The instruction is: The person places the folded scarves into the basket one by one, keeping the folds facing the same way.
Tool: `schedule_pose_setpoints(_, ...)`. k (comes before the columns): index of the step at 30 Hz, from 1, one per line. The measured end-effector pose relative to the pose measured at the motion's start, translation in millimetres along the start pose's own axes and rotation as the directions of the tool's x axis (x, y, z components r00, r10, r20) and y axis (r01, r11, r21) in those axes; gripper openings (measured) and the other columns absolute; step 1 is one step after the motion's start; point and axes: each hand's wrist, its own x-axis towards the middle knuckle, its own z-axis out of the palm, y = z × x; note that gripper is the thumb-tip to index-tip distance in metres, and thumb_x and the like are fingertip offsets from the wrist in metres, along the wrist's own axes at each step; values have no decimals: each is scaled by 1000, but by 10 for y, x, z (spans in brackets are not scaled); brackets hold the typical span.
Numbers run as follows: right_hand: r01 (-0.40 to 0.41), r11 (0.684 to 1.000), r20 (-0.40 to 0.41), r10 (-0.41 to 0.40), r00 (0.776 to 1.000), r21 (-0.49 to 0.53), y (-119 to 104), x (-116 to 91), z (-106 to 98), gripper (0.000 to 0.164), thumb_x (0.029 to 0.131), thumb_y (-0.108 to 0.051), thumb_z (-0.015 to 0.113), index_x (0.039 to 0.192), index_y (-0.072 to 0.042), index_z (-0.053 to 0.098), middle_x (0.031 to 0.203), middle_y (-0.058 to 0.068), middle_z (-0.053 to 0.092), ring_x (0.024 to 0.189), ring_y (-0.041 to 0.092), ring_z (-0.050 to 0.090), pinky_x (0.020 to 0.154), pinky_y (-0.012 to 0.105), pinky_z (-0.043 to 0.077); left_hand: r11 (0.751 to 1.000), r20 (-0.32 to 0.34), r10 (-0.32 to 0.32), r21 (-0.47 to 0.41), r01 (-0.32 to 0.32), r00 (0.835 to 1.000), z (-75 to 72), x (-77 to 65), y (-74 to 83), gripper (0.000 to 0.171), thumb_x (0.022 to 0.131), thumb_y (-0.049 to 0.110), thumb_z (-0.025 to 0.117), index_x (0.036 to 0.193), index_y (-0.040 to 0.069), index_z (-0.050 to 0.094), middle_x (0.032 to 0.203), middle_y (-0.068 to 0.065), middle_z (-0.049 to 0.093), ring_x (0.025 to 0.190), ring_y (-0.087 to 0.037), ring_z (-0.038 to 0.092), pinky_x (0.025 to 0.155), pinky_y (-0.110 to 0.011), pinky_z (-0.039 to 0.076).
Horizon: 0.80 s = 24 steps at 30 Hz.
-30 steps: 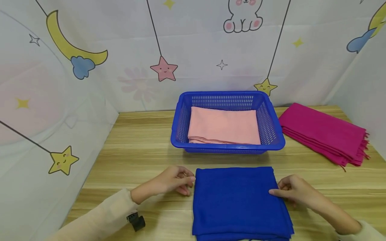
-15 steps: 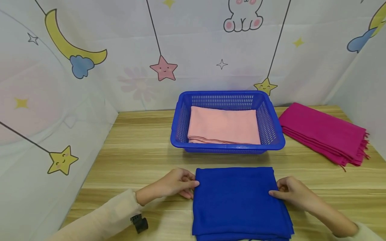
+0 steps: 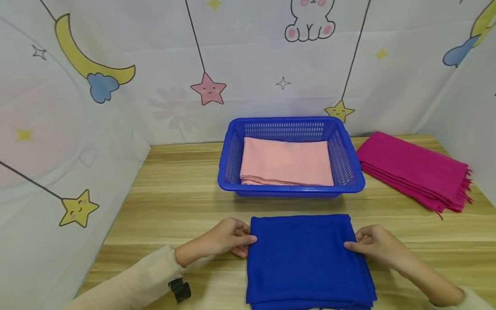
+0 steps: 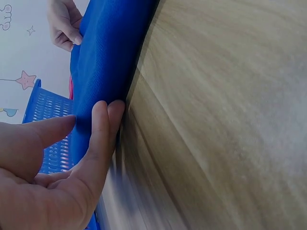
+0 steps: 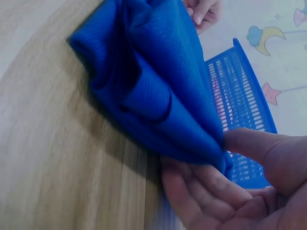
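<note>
A folded blue cloth (image 3: 302, 258) lies on the table in front of the basket, its layers stacked and its front edge cut off by the head view. My left hand (image 3: 228, 237) pinches its left edge, thumb on top and fingers against the side and underside, as the left wrist view shows. At the opposite edge my right hand (image 3: 377, 245) grips the cloth, thumb above and fingers tucked beneath. Loose rolled folds of the blue cloth (image 5: 158, 91) show at that end in the right wrist view.
Behind the cloth stands a blue plastic basket (image 3: 290, 188) with a folded pink cloth (image 3: 286, 161) inside. A folded magenta scarf (image 3: 414, 170) with fringed ends lies at the back right of the wooden table (image 3: 174, 185). A patterned curtain (image 3: 248, 51) hangs behind.
My left hand has moved right onto the cloth's left edge, its thumb now over the top. My right hand has stayed at the right edge, and the cloth has barely moved.
</note>
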Motion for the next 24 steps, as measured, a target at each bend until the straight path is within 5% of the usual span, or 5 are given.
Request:
schedule_pose_setpoints(5,-94,984,91,81,993,149,56,-28,-72,30,95,-24,71,92,5,66,79,9,71,75,20,69,65,34,59,1000,2,5,9,-5,1000,29,-4,8,16,97,9,66,92,-6,62,67,-8,64,61,-15,66,63,-37,60)
schedule_pose_setpoints(13,-102,879,297,-47,954,466,184,14,-94,21,101,-11,59,97,6,70,90,15,74,84,25,73,75,44,59,999,2,-36,-34,36,999,90,-27,24,18,95,9,69,85,0,57,69,-8,66,61,-16,67,63,-39,60)
schedule_pose_setpoints(17,-127,840,335,-68,940,528,216,19,-95,19,102,-9,56,100,4,70,93,15,74,87,25,73,77,44,59,995,0,-71,-73,71,997,117,-29,21,18,94,8,70,88,3,54,73,-10,69,65,-16,68,64,-39,60)
schedule_pose_setpoints(24,-142,824,353,-75,933,549,234,30,-98,18,101,-8,57,103,5,70,95,15,74,88,26,73,77,43,59,991,-13,-95,-94,93,995,155,-21,14,19,93,7,71,86,5,54,73,-8,69,66,-14,68,63,-35,60)
